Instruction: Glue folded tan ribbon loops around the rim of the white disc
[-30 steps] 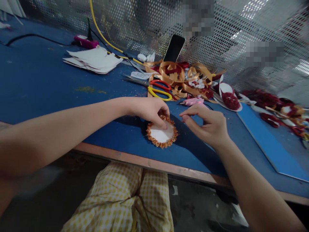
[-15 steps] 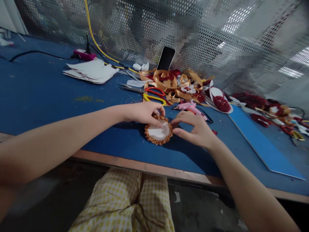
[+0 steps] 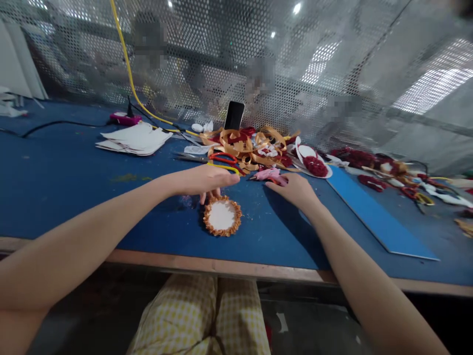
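Note:
A round rosette (image 3: 222,216) with a white centre and pleated copper-coloured ribbon rim lies flat on the blue table near its front edge. Over its back rim is my left hand (image 3: 203,180), thumb stretched out and fingers apart, the fingertips at the ribbon edge. My right hand (image 3: 295,191) is closed around the handle of a pink glue gun (image 3: 268,174), whose nozzle points left on the table. Scissors (image 3: 223,158) with red and yellow handles lie just behind my left hand, which partly covers the yellow handle.
Behind the scissors, copper ribbon (image 3: 242,143) lies in a tangled heap, with a phone (image 3: 234,115) propped against the mesh screen. White paper pieces (image 3: 133,139) are stacked at left, near a magenta power adapter (image 3: 124,119). A blue board (image 3: 373,212) and dark red rosettes (image 3: 315,166) lie right.
My right hand has left the rosette's side and moved onto the glue gun. My left hand has drawn back from the white centre to the rosette's back rim. The view has shifted.

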`<state>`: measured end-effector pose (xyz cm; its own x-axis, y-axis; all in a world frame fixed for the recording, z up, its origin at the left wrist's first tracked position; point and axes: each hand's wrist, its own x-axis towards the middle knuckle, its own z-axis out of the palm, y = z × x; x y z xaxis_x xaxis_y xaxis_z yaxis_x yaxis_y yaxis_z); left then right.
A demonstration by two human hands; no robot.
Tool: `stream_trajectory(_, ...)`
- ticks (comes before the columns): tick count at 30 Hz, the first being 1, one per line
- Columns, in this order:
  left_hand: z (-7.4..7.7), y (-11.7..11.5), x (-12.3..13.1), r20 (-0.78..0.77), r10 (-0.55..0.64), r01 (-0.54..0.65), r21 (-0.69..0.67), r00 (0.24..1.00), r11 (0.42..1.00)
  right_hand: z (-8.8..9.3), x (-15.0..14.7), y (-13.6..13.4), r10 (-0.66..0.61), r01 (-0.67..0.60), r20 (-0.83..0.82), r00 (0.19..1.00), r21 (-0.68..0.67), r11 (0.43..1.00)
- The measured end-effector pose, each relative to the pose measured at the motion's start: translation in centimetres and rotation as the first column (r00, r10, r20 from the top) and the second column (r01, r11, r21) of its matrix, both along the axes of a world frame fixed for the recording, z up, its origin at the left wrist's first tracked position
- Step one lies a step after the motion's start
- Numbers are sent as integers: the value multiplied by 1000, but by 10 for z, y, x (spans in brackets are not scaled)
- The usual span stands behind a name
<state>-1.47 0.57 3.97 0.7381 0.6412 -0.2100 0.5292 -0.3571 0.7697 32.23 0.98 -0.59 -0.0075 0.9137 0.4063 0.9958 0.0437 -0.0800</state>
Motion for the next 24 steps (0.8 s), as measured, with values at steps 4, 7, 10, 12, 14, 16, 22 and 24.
stream_trajectory(4, -3, 7, -4, 51, 140, -141, 20, 989, 990, 1, 8, 7, -56, 50, -28, 998, -187, 981)
stream_trajectory(7, -14, 17, -6, 97, 203, -222, 273, 974, 936, 3, 9, 6, -20, 8, -81, 997, -150, 989)
stream_trajectory(10, -23, 22, -6, 106, 235, -256, 508, 966, 822, 6, 11, 3, 22, -31, -151, 988, -61, 998)
stream_trajectory(12, -27, 24, -2, 111, 224, -245, 602, 968, 760, 9, 12, 2, 15, -16, -193, 981, -2, 1000)
stream_trajectory(14, -28, 28, 6, 110, 206, -227, 653, 972, 723, 11, 12, 2, 1, 13, -239, 971, 55, 998)
stream_trajectory(16, -27, 35, 21, 83, 192, -196, 677, 978, 710, 11, 11, 2, -5, 39, -293, 956, 109, 993)
stream_trajectory(22, -24, 60, 82, -76, 369, -183, 765, 926, 617, 7, 11, 2, 3, 85, -391, 921, 208, 974)
stream_trajectory(24, -24, 66, 96, -94, 409, -196, 768, 908, 610, 6, 12, 1, 7, 92, -407, 913, 224, 970)
